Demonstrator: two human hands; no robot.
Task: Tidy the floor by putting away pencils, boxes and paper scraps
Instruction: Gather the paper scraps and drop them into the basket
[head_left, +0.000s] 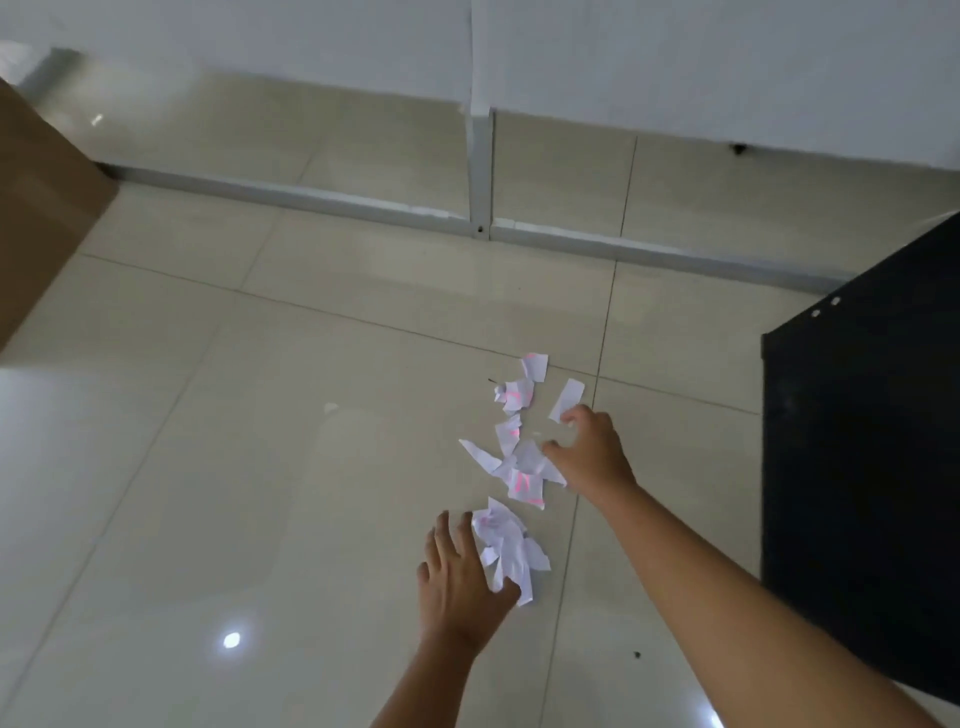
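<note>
Paper scraps (524, 483) are lying scattered on the tiled floor (260, 467). The left hand (460, 571), grip released and fingers straight, is pressing against the nearest bunch. The right hand (592, 452) is curling over the middle scraps; whether its grip is grasping any cannot be told.

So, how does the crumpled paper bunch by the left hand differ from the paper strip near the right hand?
The crumpled paper bunch is larger, creased and touches the left hand; the paper strip is smaller, flat and lies by the right hand. Both are white paper on the tiled floor.
</note>
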